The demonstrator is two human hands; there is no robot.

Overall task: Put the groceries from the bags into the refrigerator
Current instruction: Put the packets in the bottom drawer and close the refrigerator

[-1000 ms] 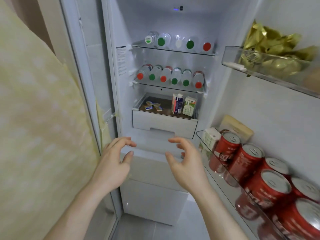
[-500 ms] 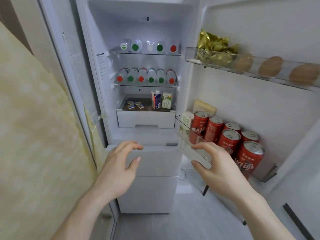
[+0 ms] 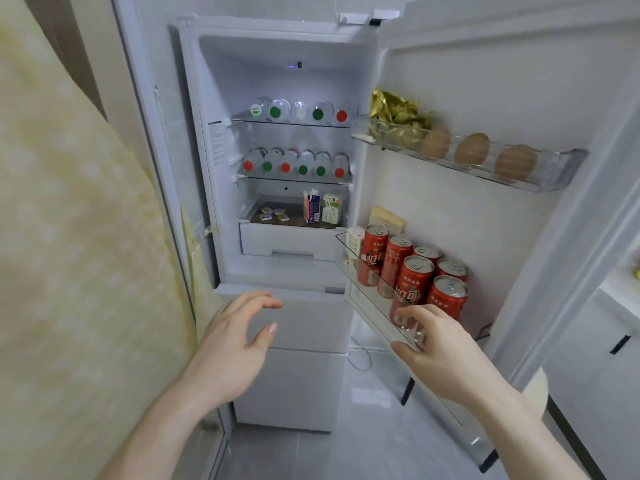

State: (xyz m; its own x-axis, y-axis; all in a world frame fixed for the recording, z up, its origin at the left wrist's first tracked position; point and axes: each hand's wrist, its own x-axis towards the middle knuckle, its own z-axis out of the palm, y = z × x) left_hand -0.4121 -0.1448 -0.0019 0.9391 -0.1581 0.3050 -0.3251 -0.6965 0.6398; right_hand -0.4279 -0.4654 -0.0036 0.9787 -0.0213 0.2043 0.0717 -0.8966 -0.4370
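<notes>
Here, both hands (image 3: 228,344) (image 3: 440,348) loosely spread, empty, before the open refrigerator (image 3: 291,74).

We are seeing a yellowish patterned surface (image 3: 69,271) filling the left side of the frame, with a brown strip (image 3: 65,43) showing above it at upper left. A grey floor (image 3: 367,448) is running along the bottom centre, and a thin white cable (image 3: 360,358) is lying on it. At the right edge a white cabinet (image 3: 595,403) is standing, carrying a dark handle (image 3: 620,344). A pale rounded thing (image 3: 536,389) is sitting at lower right; we cannot tell what it is.
</notes>
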